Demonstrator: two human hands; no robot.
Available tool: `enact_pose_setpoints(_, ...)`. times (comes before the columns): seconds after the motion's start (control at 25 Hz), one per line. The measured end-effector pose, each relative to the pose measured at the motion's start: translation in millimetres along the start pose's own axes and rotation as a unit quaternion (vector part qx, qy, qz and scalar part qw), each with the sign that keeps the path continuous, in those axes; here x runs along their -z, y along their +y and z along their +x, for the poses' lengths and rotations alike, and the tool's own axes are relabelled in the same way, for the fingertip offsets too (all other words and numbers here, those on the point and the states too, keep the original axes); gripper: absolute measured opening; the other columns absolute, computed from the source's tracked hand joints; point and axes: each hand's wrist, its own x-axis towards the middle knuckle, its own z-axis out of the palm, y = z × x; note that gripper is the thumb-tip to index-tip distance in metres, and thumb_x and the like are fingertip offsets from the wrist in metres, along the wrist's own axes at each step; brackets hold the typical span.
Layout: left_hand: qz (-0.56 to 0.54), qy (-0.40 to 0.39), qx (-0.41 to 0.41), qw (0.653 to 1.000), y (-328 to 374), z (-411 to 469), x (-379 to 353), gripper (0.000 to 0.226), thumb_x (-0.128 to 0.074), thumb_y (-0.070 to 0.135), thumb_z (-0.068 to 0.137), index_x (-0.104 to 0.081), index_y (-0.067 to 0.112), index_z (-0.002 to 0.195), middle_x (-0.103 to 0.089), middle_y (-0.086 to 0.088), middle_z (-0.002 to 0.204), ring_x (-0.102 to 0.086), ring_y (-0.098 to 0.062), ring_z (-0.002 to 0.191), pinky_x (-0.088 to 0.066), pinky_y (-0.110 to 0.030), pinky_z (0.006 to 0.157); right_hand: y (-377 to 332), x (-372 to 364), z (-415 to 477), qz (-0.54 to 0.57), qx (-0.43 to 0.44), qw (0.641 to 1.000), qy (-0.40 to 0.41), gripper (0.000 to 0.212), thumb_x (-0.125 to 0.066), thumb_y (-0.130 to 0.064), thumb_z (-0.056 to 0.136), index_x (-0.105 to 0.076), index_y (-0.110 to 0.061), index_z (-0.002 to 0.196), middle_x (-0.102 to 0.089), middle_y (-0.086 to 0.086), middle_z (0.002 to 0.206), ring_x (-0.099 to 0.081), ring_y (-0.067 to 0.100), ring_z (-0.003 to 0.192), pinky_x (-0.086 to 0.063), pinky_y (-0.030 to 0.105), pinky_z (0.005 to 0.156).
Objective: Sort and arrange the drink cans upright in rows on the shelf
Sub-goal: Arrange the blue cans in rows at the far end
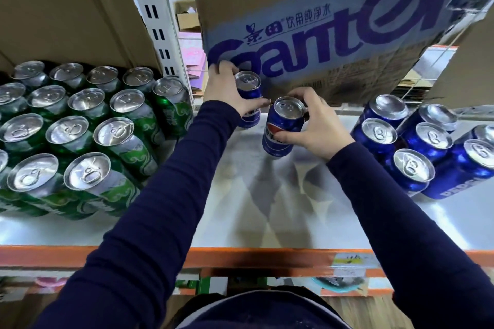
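Two blue cans stand upright at the back middle of the white shelf [267,208]. My left hand [227,88] grips the far blue can [248,85] from its left side. My right hand [318,123] wraps the nearer blue can [280,128] from the right, thumb on its front. The two cans are close together but apart. Several green cans [80,136] stand in rows on the left. A cluster of several blue cans [417,147] stands on the right.
A large cardboard box with blue lettering [320,35] sits right behind the held cans. A white slotted upright [157,16] divides the shelf at the back. The orange front edge [267,256] runs below my arms. Bare shelf lies between the can groups.
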Motion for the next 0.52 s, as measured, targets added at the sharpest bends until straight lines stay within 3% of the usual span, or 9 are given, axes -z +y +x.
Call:
enact_pose_setpoints(0.16,-0.01,-0.015,-0.006,1.0,-3.1,2.9,-2.6,0.075,-0.085,0.042,0.058,-0.049,0.01,0.116,-0.049,-0.009,0.12,-0.049,-0.021,0.108,-0.038,-0.024,0.09,1.9,0.4,-1.6,-0.01,0.01,1.0,0.011,0.073,-0.085,-0.025,0.063,-0.044,-0.014,0.123,-0.047,-0.005,0.112,-0.045,0.012,0.108,-0.035,0.019,0.086)
enact_pose_setpoints(0.28,-0.056,-0.032,-0.038,0.997,-8.7,2.1,-5.5,0.072,-0.085,0.034,0.061,-0.052,0.011,0.12,-0.048,-0.009,0.122,-0.05,-0.022,0.11,-0.043,-0.032,0.099,0.9,4.3,-2.2,-0.047,0.015,0.999,0.02,0.072,-0.084,-0.029,0.064,-0.048,-0.014,0.123,-0.046,-0.007,0.11,-0.042,0.009,0.104,-0.03,0.015,0.083)
enact_pose_setpoints(0.52,-0.103,-0.01,-0.049,0.993,-18.6,-2.0,-11.6,0.075,-0.084,0.032,0.063,-0.051,0.012,0.127,-0.049,-0.008,0.126,-0.052,-0.022,0.112,-0.045,-0.031,0.099,4.9,9.6,1.9,-0.068,0.005,0.997,0.042,0.075,-0.084,-0.03,0.063,-0.051,-0.012,0.127,-0.05,0.006,0.12,-0.043,0.009,0.101,-0.028,0.011,0.083)
